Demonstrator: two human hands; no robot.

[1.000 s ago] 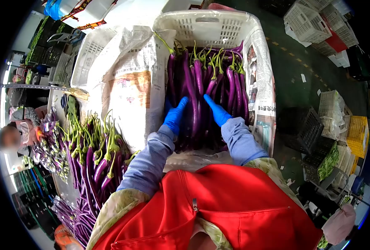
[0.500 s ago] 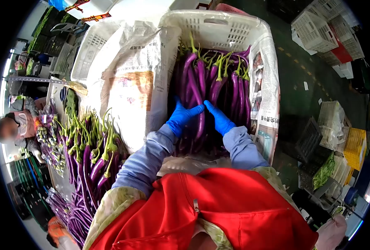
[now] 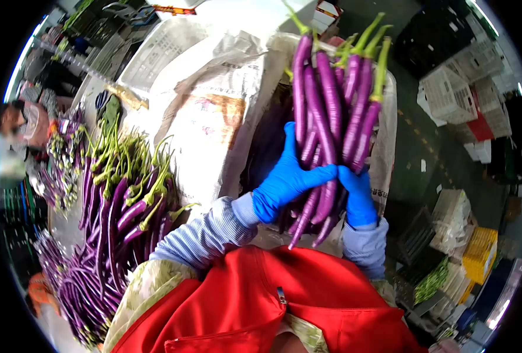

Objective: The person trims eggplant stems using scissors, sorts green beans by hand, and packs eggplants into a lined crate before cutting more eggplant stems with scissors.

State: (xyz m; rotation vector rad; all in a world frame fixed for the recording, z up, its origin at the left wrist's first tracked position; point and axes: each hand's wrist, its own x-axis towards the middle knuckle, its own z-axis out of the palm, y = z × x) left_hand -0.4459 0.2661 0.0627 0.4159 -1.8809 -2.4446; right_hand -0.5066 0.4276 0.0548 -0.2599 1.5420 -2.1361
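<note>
A bunch of long purple eggplants (image 3: 328, 126), green stems pointing away from me, is held up over the newspaper-lined white crate (image 3: 388, 135). My left hand (image 3: 290, 176), in a blue glove, wraps the bunch from the left, its thumb across the front. From the right my right hand (image 3: 358, 194), also blue-gloved, grips it, its fingers partly hidden behind the eggplants. The crate's inside lies mostly in shadow and behind the bunch. Newspaper (image 3: 208, 117) drapes over the crate's left side.
More eggplants (image 3: 114, 217) are heaped on the table at the left. Behind the newspaper is another white crate (image 3: 161, 53). People (image 3: 34, 120) are at the far left. Stacked white crates (image 3: 449, 94) and a yellow crate (image 3: 480, 254) stand on the right.
Both hands have closed round a bunch of eggplants and lifted it out of the crate, up toward the camera. The view has shifted and turned slightly.
</note>
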